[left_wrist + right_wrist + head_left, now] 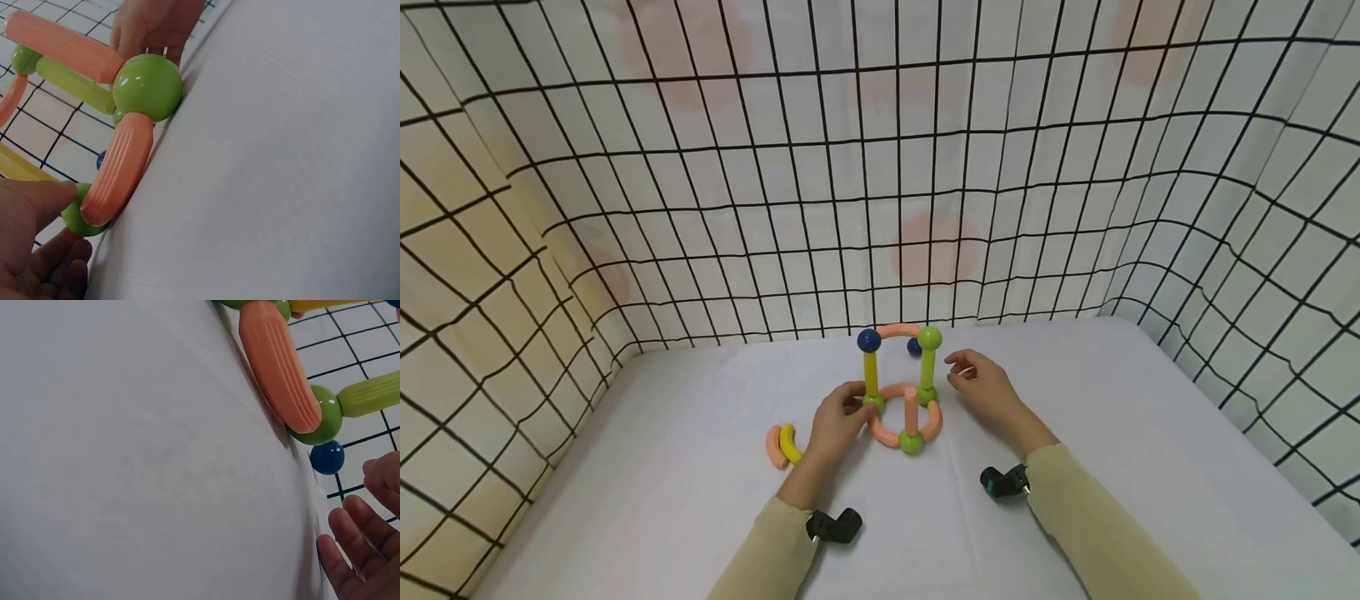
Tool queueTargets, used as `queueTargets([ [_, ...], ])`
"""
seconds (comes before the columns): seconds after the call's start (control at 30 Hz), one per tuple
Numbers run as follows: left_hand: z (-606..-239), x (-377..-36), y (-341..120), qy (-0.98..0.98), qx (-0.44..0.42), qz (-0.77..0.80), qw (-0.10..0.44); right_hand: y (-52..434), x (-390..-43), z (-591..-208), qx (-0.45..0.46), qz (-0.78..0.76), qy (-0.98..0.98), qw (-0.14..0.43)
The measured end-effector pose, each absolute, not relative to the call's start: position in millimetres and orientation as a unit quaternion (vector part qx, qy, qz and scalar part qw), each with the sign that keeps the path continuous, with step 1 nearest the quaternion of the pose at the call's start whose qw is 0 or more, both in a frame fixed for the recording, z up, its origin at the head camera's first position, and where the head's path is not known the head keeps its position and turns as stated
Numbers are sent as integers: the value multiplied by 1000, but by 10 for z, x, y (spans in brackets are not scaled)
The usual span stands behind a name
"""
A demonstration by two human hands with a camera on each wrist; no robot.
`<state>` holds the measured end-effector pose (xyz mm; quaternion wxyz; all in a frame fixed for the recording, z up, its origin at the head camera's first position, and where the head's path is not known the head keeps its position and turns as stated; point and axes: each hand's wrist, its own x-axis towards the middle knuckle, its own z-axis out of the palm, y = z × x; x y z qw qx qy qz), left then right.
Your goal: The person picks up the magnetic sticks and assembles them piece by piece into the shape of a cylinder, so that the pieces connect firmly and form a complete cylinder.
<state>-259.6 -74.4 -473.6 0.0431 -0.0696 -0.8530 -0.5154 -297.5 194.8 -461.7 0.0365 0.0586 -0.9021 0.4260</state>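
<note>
A magnetic stick-and-ball frame (883, 437) stands on the table, its base a ring of curved salmon sticks and green balls. My left hand (837, 423) pinches the left green ball (78, 219) of that ring between thumb and fingers. Above this ball rises a yellow stick (871, 375) topped by a blue ball (868, 340). A light green stick (928, 368) at the right carries another green ball (929, 337). In front, a straight salmon stick (911, 412) stands on a green ball (912, 442). Right of the frame, my right hand (988, 390) holds nothing, fingers loosely bent.
A curved salmon stick (901, 330) shows between the two top balls; whether it joins them, I cannot tell. Behind the frame is a loose-looking blue ball (327, 457). Salmon (776, 447) and yellow (789, 443) curved sticks lie left. Black-grid netting (820, 275) borders the table.
</note>
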Motion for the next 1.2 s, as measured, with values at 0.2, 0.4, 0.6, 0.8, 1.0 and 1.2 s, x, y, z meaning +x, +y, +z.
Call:
queueTargets([
  [0.2, -4728, -2626, -745, -871, -58, -486, 37, 1856, -3176, -4579, 50, 445, -894, -13],
  [0.4, -4720, -2640, -733, -878, -58, -473, 37, 1776, -3295, -4553, 29, 466, -884, -34],
  [0.6, -4722, -2616, -745, -878, -33, -474, 48, 1698, -3385, -4506, 52, 473, -878, -54],
  [0.8, -4713, -2618, -752, -875, -21, -481, 47, 1639, -3473, -4475, 80, 432, -897, -52],
  [1.0, -4725, -2653, -738, -870, -24, -490, 46, 1654, -3563, -4501, 88, 424, -899, -63],
  [1.2, -4734, -2656, -740, -869, -24, -493, 40, 1662, -3568, -4516, 60, 421, -902, -82],
])
